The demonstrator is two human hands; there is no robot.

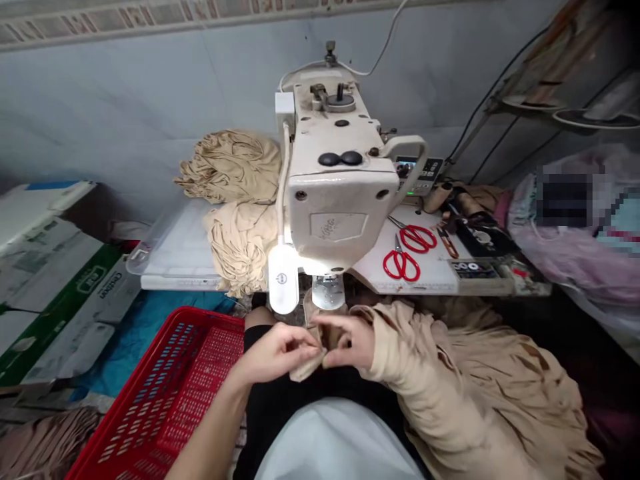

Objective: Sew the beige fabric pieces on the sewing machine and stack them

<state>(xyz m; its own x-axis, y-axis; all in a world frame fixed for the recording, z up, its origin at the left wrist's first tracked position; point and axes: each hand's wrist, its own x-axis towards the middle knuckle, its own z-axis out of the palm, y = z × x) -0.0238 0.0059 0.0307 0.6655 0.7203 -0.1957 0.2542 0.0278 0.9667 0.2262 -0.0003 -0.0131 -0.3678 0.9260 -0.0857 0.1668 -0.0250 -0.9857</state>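
Note:
Both my hands meet over my lap, just below the head of the white sewing machine (pixel 340 180). My left hand (pixel 277 353) pinches a small folded piece of beige fabric (pixel 307 367). My right hand (pixel 345 341) pinches the same piece from the other side; beige cloth is draped over that wrist and forearm. A large heap of the same beige cloth (pixel 490 393) spreads across my lap to the right. The machine's lamp (pixel 283 277) hangs right above my hands.
A red plastic basket (pixel 165 393) stands at my lower left. More beige fabric (pixel 235 200) is piled on the table left of the machine. Red scissors (pixel 407 250) lie on the table to the right. Cardboard boxes (pixel 55 267) are stacked at far left.

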